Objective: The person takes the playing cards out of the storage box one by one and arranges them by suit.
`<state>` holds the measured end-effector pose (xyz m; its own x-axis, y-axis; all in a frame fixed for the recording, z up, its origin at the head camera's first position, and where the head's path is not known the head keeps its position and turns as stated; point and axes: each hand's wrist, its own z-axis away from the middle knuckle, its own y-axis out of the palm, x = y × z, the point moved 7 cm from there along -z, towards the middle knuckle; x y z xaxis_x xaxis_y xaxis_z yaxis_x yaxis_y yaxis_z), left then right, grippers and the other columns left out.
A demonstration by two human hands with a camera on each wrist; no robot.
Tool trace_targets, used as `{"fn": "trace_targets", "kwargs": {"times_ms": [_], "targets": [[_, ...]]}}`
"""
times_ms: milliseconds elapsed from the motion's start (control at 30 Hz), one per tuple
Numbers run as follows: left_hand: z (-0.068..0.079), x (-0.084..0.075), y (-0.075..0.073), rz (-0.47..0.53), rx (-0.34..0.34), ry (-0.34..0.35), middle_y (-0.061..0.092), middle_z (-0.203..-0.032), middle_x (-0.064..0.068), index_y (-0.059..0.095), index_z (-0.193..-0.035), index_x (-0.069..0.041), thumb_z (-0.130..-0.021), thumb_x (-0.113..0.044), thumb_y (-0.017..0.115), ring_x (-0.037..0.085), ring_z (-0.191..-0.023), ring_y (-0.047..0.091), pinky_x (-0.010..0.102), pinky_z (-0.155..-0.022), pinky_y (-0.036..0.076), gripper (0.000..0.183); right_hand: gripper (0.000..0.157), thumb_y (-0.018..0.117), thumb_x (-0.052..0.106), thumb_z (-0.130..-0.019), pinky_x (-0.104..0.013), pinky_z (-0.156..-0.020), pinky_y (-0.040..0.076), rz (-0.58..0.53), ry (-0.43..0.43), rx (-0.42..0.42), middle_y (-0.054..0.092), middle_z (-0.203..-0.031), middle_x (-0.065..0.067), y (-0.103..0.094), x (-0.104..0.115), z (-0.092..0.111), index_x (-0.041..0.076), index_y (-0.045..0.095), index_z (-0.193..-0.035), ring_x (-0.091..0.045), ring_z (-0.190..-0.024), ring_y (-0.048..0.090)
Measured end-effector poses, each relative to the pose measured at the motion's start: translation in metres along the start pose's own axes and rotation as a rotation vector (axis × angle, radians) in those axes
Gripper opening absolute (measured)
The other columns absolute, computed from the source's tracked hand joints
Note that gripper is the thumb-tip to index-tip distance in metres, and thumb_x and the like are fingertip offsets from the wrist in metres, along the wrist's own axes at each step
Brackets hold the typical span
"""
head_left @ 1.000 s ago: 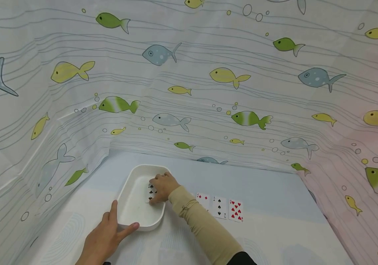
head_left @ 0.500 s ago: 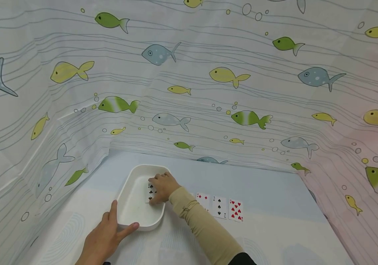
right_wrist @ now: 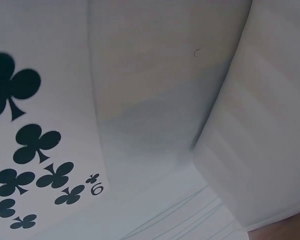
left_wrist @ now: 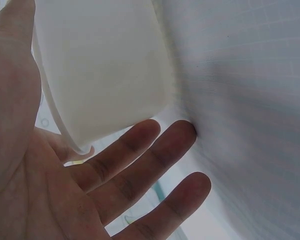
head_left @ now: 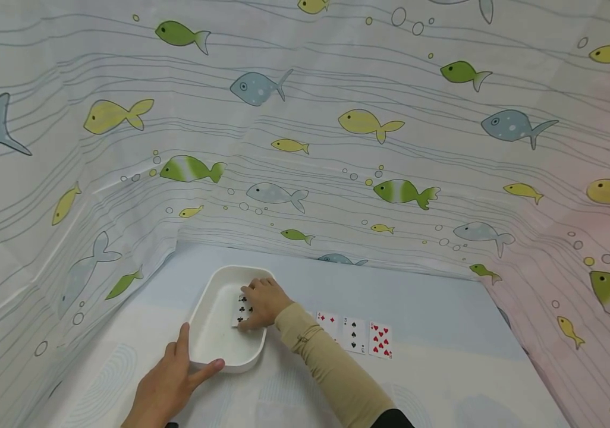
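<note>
Head view: my right hand pinches a club card by its ends inside the white tray, while my left hand, fingers extended, braces a corner. Squeezing too hard could, I judge, bow the card and spring it loose.

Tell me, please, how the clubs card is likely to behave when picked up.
The clubs card looks thin, so it should be light and may flex when the right hand lifts it. Its face looks smooth, so it might slide across the white tray. Being flat, it seems unlikely to roll.
</note>
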<state>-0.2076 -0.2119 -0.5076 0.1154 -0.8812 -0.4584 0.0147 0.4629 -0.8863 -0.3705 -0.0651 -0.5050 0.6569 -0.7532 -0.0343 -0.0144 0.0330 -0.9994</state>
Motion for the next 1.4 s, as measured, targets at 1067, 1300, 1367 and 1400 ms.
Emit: {"fn": "trace_targets", "kwargs": {"times_ms": [1067, 1300, 1367, 1400], "targets": [[0.001, -0.004, -0.001, -0.008, -0.008, 0.007, 0.051, -0.127, 0.032, 0.012, -0.157, 0.009, -0.084, -0.078, 0.059, 0.032, -0.092, 0.063, 0.052, -0.073, 0.051, 0.123, 0.084, 0.068, 0.074, -0.079, -0.030, -0.103, 0.043, -0.072, -0.037, -0.141, 0.053, -0.135, 0.001, -0.015, -0.001, 0.012, 0.024, 0.056, -0.145, -0.013, -0.116, 0.050], [0.000, -0.002, 0.001, -0.012, 0.000, 0.001, 0.050, -0.128, 0.033, 0.011, -0.157, 0.009, -0.083, -0.080, 0.058, 0.034, -0.096, 0.063, 0.053, -0.075, 0.051, 0.124, 0.084, 0.068, 0.075, -0.079, -0.031, -0.101, 0.045, -0.111, -0.061, -0.207, 0.052, -0.135, 0.001, -0.018, 0.000, 0.017, 0.026, 0.055, -0.146, -0.013, -0.117, 0.050], [0.000, -0.002, 0.001, -0.014, 0.000, 0.000, 0.050, -0.128, 0.033, 0.011, -0.157, 0.009, -0.083, -0.080, 0.058, 0.034, -0.095, 0.063, 0.053, -0.075, 0.051, 0.125, 0.084, 0.068, 0.075, -0.079, -0.030, -0.100, 0.045, -0.120, -0.065, -0.221, 0.051, -0.135, 0.002, -0.019, 0.000, 0.019, 0.026, 0.055, -0.146, -0.013, -0.116, 0.050], [0.000, -0.002, 0.001, -0.015, -0.001, 0.000, 0.050, -0.128, 0.033, 0.011, -0.157, 0.009, -0.083, -0.080, 0.058, 0.034, -0.095, 0.063, 0.053, -0.075, 0.051, 0.125, 0.083, 0.068, 0.075, -0.079, -0.030, -0.100, 0.046, -0.124, -0.066, -0.227, 0.051, -0.135, 0.002, -0.020, 0.000, 0.020, 0.026, 0.055, -0.146, -0.013, -0.116, 0.050]]}}
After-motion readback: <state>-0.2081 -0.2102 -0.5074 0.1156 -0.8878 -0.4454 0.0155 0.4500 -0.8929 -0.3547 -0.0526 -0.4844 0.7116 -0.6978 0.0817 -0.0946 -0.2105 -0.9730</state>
